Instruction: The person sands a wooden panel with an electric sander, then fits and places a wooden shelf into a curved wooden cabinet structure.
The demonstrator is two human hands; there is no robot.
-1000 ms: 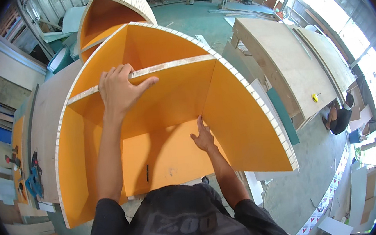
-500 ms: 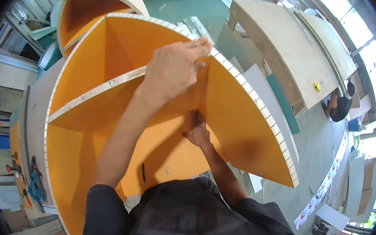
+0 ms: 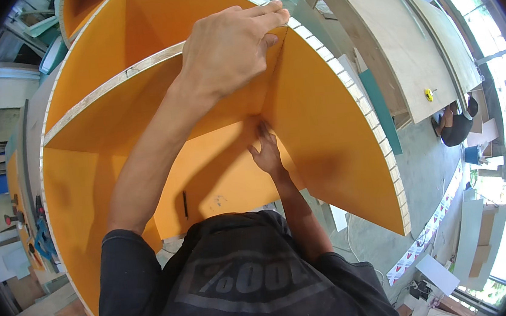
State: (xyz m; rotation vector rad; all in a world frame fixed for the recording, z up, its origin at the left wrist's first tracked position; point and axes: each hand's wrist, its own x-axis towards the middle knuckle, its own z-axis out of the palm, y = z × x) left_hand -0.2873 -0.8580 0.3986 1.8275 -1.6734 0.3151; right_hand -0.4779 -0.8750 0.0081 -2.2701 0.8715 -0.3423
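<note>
A large orange curved wooden cabinet (image 3: 342,131) with pale slatted rims stands before me, split by a divider panel (image 3: 133,118) with a bare, whitish edge. My left hand (image 3: 225,54) rests over that edge where it meets the right side panel. Its index and middle fingers stretch toward the slatted rim, with the thumb apart below them. Deeper inside, my right hand (image 3: 266,150) reaches into the right inner corner, fingers extended and thumb out to the side. No tool shows in either hand. A short dark slot (image 3: 185,205) marks the orange back board.
To the right stands a large plywood-topped workbench (image 3: 394,41) with a yellow tape measure (image 3: 429,95) on it. Beyond it a person in dark clothing (image 3: 458,128) crouches by a blue bucket (image 3: 472,154). Tools, including a blue power tool (image 3: 43,239), lie at the left.
The cabinet and both hands sit higher in the picture. My right hand's fingers have straightened and now show more plainly in the corner. My left hand keeps its place on the divider edge.
</note>
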